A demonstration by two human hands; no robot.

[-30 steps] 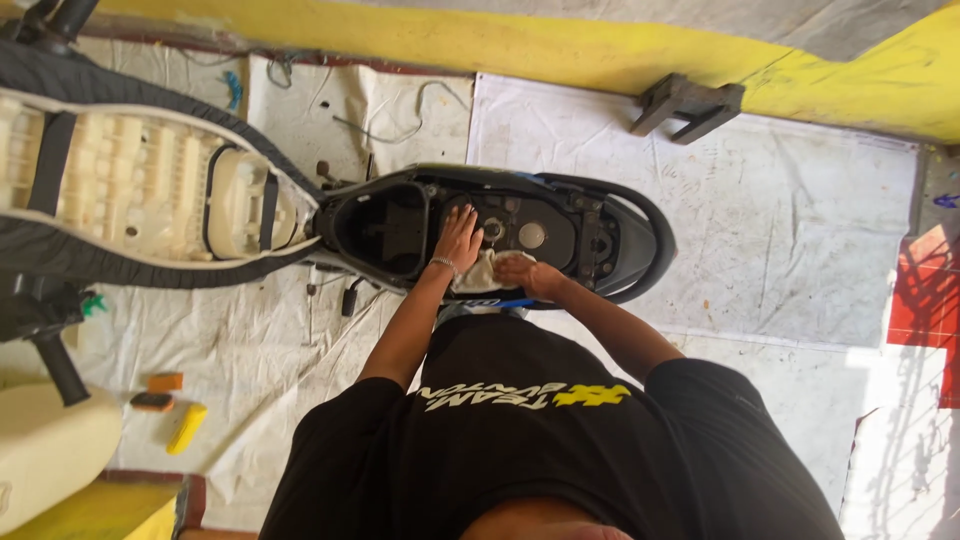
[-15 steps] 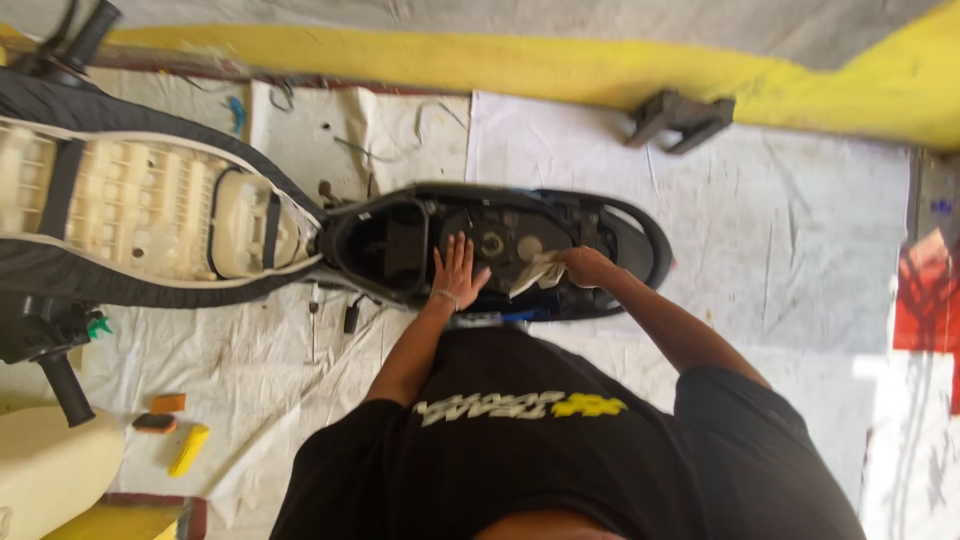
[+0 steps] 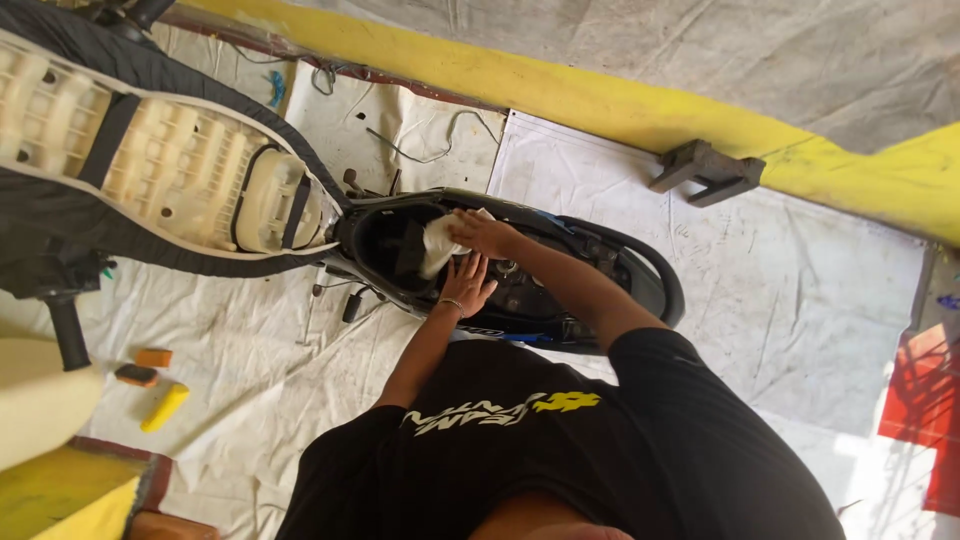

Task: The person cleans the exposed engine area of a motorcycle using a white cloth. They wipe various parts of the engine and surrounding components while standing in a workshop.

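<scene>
A black scooter body (image 3: 640,275) lies on a white sheet, its under-seat compartment (image 3: 390,245) open. The raised seat (image 3: 180,180) shows its cream ribbed underside at the left. My right hand (image 3: 485,235) reaches into the compartment and grips a white cloth (image 3: 437,248) pressed against the inside. My left hand (image 3: 468,285), with a thin bracelet at the wrist, rests flat with spread fingers on the compartment's near edge, just below the right hand. My black shirt fills the bottom of the view.
A grey angled block (image 3: 705,172) sits by the yellow kerb (image 3: 600,100) at the back. A yellow tool handle (image 3: 165,405) and two orange pieces (image 3: 150,358) lie on the sheet (image 3: 800,290) at the left. Loose wires (image 3: 430,150) trail behind the scooter. Something red (image 3: 925,400) stands at the right edge.
My right hand has moved left, deeper into the compartment, carrying the white cloth. The left hand stays flat on the edge. The view has shifted slightly.
</scene>
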